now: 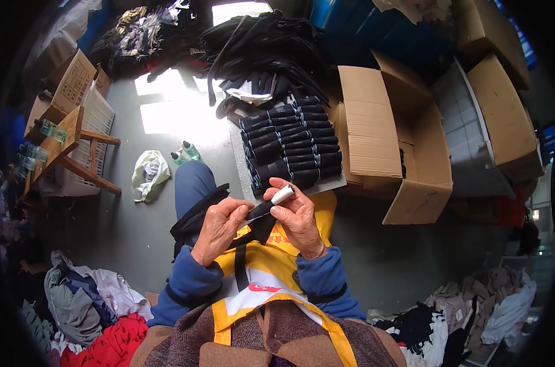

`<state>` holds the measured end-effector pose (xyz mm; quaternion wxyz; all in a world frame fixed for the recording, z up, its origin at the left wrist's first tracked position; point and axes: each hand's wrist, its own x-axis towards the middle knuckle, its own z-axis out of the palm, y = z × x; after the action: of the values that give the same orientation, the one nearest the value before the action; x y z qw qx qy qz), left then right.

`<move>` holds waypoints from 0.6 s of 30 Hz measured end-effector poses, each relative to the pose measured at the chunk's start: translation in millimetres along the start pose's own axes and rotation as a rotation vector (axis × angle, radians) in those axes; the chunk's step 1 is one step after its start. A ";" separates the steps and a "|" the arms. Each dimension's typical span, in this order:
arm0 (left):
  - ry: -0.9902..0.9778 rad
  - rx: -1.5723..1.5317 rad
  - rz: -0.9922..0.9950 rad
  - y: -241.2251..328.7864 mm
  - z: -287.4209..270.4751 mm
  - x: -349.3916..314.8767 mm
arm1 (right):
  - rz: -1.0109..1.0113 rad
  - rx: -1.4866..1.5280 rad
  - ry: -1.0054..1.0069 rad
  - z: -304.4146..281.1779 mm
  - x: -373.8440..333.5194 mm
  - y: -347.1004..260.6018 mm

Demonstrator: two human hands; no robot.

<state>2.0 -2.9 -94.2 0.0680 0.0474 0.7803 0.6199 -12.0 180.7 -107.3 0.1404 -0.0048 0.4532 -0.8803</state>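
In front of my lap, both hands are closed on a narrow black cloth strip [263,211]. My left hand [218,227] pinches its near end between thumb and fingertips; a thin pale sliver shows just below that pinch. My right hand [299,221] grips the strip with thumb and curled fingers. A short white cylindrical piece [282,195] with a dark end lies against the right fingers; I cannot tell whether it is part of the strip. More black cloth [195,223] drapes over my left thigh. Just beyond the hands, rows of folded black cloth bundles [290,144] lie stacked on a grey board [243,165].
Behind the stack rises a heap of loose black strips [259,49]. An open cardboard box [424,147] stands to the right. A wooden stool [69,140] with small bottles is at left. A pale plastic bag [150,174] and green bottles [189,150] sit on the floor; clothes [100,293] pile at lower left.
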 end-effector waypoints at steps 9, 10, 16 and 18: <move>-0.172 -0.048 -0.176 3.1 -5.2 -3.3 | 0.071 0.009 0.012 -8.8 3.4 8.0; -0.175 -0.050 -0.176 1.8 -4.5 -3.4 | 0.088 0.018 0.020 -8.8 4.5 9.0; -0.063 0.027 -0.041 0.7 2.8 -3.6 | 0.108 0.034 0.028 -14.4 6.1 12.8; -0.052 0.039 -0.028 -2.3 1.5 -3.9 | 0.136 -0.042 -0.005 -17.9 6.8 17.5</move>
<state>6.1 -2.5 -96.6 0.0960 0.0541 0.7907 0.6023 -16.7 183.7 -132.7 0.2008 0.0210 0.4705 -0.8590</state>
